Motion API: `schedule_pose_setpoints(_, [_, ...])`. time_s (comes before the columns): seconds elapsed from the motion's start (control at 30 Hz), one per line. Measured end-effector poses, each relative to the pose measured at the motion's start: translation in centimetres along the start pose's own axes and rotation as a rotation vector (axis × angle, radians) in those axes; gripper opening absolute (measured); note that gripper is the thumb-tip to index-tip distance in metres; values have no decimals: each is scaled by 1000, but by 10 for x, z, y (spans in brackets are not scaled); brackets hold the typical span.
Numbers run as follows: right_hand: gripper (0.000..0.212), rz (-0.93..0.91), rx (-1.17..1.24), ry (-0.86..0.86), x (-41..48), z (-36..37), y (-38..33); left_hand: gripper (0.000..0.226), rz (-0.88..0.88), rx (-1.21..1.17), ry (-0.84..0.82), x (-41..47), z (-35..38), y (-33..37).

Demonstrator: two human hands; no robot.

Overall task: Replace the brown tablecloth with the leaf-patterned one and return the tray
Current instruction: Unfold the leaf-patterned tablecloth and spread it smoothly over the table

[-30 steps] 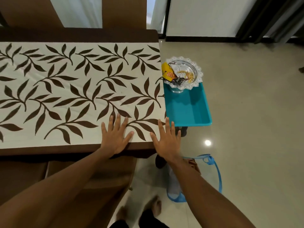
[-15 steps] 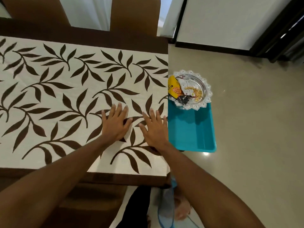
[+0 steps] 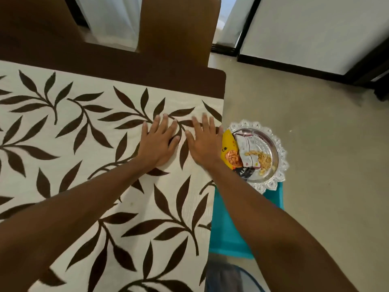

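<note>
Left hand (image 3: 156, 145) and right hand (image 3: 205, 145) pressed flat, fingers (image 3: 161, 125) straight and spread, holding nothing, on woven leaf-print cloth (image 3: 84, 144) covering dark bench (image 3: 147, 64); scalloped silver tray (image 3: 276, 148) alongside, atop teal plastic box (image 3: 227, 232).

The left hand (image 3: 156, 144) and right hand (image 3: 205, 145), palms flat, have slid over the cream tablecloth with brown leaves (image 3: 63, 131) from the counter's (image 3: 189, 76) near edge toward its far side, now beside the scalloped silver tray (image 3: 281, 157).

Tons of room leftward over the leaf-patterned tablecloth (image 3: 63, 157), but the silver tray (image 3: 280, 157) sits just beside its right edge and a chair back (image 3: 176, 28) crowds the far side.
</note>
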State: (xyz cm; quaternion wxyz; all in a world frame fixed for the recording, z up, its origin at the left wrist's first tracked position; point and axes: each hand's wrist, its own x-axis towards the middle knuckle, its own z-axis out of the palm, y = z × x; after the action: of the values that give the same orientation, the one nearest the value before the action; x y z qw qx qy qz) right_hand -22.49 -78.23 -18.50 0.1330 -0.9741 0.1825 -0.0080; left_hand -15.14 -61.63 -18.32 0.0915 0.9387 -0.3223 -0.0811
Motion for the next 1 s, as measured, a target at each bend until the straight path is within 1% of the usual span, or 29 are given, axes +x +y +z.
schedule_pose_setpoints(0.07, [62, 73, 14, 2, 30, -4, 16, 62, -7, 11, -19, 31, -2, 2])
schedule_pose_setpoints(0.13, [63, 105, 5, 9, 56, -9, 25, 62, -12, 36, -12, 59, -4, 5])
schedule_pose_setpoints(0.3, [60, 5, 8, 13, 107, -14, 26, 62, 13, 9, 0, 127, -9, 10])
schedule_pose_setpoints(0.4, [59, 80, 43, 25, 126, -10, 30, 62, 8, 24, 8, 167, -12, 13])
schedule_pose_setpoints(0.53, [61, 158, 79, 46, 148, -9, 43, 68, 18, 22, 5, 209, -12, 17])
schedule_pose_setpoints(0.63, [64, 223, 109, 43, 163, -11, 52, 73, 0, 49, 30, 223, -10, 20])
schedule_pose_setpoints(0.8, [67, 252, 127, 56, 181, -14, 59, 76, 4, 61, 31, 231, -10, 20])
schedule_pose_setpoints(1.0, [64, 233, 292, 7, 185, -16, 66, 78, -6, 64, -19, 239, -18, 27])
